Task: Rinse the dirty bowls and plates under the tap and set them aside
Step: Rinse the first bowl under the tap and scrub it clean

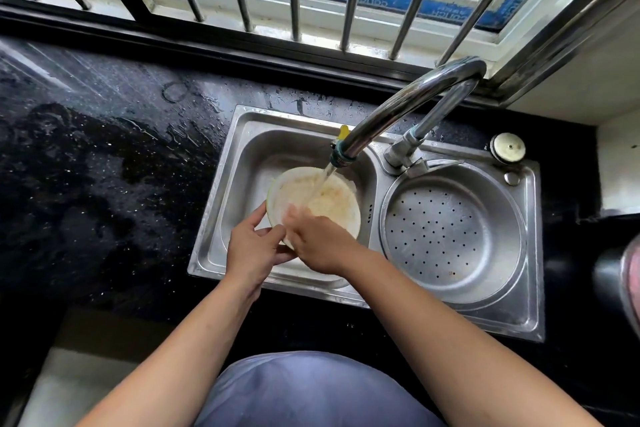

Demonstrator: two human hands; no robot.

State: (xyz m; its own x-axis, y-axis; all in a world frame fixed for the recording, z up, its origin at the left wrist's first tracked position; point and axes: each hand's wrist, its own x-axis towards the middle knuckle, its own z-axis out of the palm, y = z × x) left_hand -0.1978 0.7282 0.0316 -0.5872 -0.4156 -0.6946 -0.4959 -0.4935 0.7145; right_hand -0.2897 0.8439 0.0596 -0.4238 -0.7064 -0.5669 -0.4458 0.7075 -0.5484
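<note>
1. Now the bowl (313, 204) sits tilted in the left basin of the sink (221, 184) under the tap (398, 107).
2. Left hand (254, 250) grips its rim; right hand (320, 241), fingers blurred, rubs inside.
3. Wet, stiff, likely slippery and breakable: hold the rim.

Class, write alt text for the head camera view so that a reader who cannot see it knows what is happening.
Seen from above, a person's left hand holds a dirty white bowl by its rim under the running tap, while the right hand rubs inside it. They work over the left basin of a steel double sink; a perforated insert fills the right basin, on a wet black counter.
</note>
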